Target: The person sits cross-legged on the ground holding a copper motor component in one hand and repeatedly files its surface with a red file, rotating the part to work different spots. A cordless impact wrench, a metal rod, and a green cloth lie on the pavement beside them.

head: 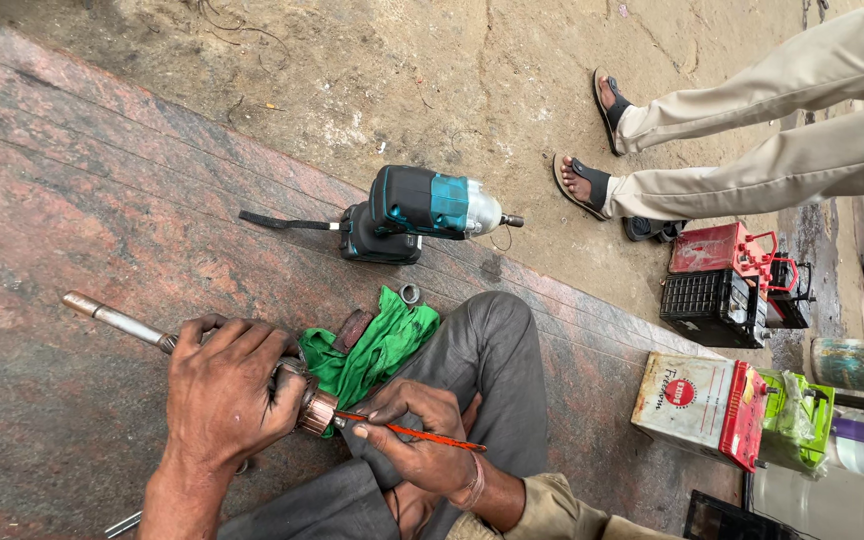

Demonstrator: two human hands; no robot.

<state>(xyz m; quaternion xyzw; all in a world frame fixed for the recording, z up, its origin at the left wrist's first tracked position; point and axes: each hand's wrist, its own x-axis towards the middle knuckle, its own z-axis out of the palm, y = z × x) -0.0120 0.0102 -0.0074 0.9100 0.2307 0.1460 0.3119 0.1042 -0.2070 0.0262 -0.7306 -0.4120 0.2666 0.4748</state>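
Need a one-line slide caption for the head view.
Left hand grips a motor armature while right hand works its copper end with an orange blade; cordless impact wrench nearby.

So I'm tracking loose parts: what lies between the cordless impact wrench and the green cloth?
In the head view, a small metal ring lies on the stone slab between the impact wrench and the green cloth, just above the cloth's upper edge.

teal cordless impact wrench (422, 212) lying on red stone slab (72, 200); green rag (377, 345) beside; old batteries (727, 285) near sandalled bystander (592, 180).
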